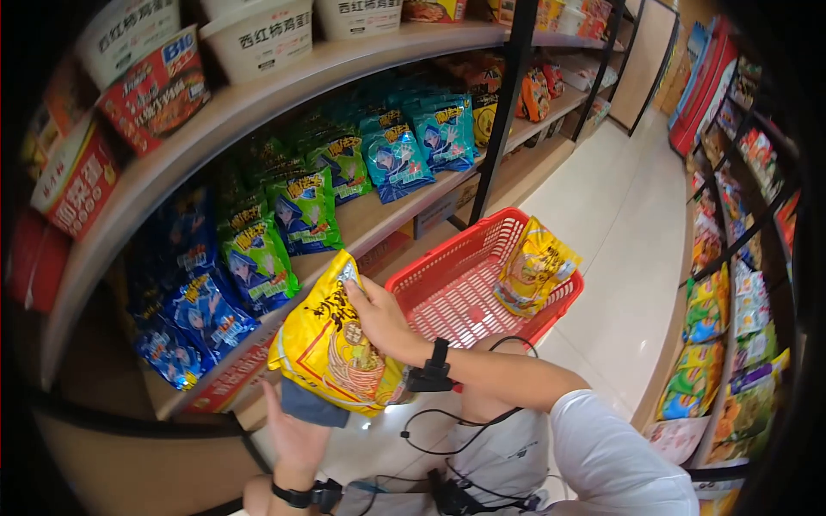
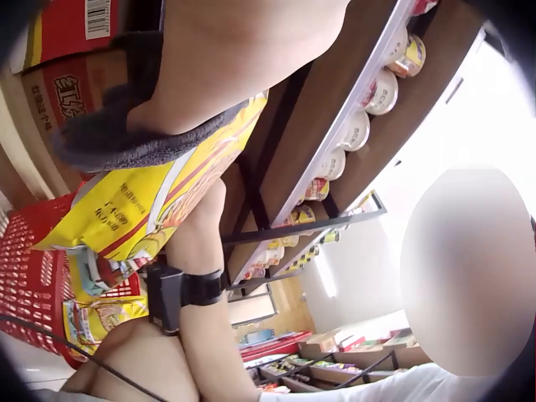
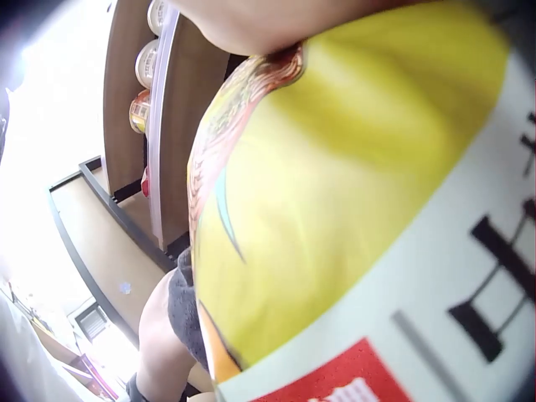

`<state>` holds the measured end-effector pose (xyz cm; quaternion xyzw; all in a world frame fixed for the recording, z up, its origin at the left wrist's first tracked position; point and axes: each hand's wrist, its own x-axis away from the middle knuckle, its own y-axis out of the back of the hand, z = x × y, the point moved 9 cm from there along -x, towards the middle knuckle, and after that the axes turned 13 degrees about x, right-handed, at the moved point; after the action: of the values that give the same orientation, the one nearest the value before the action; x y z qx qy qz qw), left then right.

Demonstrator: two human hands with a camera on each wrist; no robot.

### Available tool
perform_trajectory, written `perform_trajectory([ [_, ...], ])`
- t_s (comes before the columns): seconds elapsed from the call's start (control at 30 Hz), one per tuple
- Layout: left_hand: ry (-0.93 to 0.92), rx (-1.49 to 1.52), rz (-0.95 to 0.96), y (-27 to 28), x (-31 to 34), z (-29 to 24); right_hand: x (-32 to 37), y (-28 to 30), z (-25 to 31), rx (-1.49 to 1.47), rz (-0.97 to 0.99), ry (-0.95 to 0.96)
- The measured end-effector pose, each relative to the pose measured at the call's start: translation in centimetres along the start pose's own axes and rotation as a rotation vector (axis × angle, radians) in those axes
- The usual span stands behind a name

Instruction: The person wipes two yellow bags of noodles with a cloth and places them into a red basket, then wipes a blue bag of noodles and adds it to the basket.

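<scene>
In the head view, my right hand (image 1: 379,318) grips a yellow instant noodle packet (image 1: 323,344) by its right side, thumb on the printed front. Dark lettering and a bowl of noodles decorate that front, which fills much of the right wrist view. My left hand (image 1: 297,434) is below the packet, thumb pointing up. Dark grey cloth (image 1: 317,406) lies at the left hand and against the packet's underside; in the left wrist view the cloth (image 2: 167,144) runs along the packet (image 2: 126,205). The left fingers are hidden behind cloth and packet, so I cannot tell their curl.
A red basket (image 1: 430,297) stands on the floor ahead, another yellow noodle packet (image 1: 535,267) leaning inside. Shelves on the left hold blue bags (image 1: 206,314), green bags (image 1: 305,211) and white tubs (image 1: 262,39). Snack shelves (image 1: 723,301) line the right side. Black cables (image 1: 465,447) cross my lap.
</scene>
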<state>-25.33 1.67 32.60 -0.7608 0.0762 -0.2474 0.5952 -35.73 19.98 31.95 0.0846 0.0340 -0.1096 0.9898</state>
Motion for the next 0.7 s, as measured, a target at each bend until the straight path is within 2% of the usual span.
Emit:
perform_trajectory([
  [0.1,-0.043,-0.063,0.005,0.0,0.1,1.1,0.3,0.1,0.2,0.125,0.030,0.039],
  [0.27,-0.147,-0.132,0.017,-0.5,0.0,-1.2,1.0,0.6,1.7,0.244,0.094,0.020],
  [0.3,-0.173,-0.160,0.039,-1.0,-0.1,-1.9,1.0,0.6,1.9,0.273,0.071,0.072],
  [0.47,-0.267,-0.132,0.031,-2.7,-0.4,-3.7,0.8,1.1,1.8,0.263,0.051,0.088],
  [0.6,-0.259,-0.105,0.061,-3.0,-0.8,-2.5,0.8,2.2,2.2,0.348,0.020,0.059],
  [0.7,-0.218,-0.134,0.062,-2.0,-1.5,-1.0,0.0,2.0,0.9,0.244,0.036,0.043],
])
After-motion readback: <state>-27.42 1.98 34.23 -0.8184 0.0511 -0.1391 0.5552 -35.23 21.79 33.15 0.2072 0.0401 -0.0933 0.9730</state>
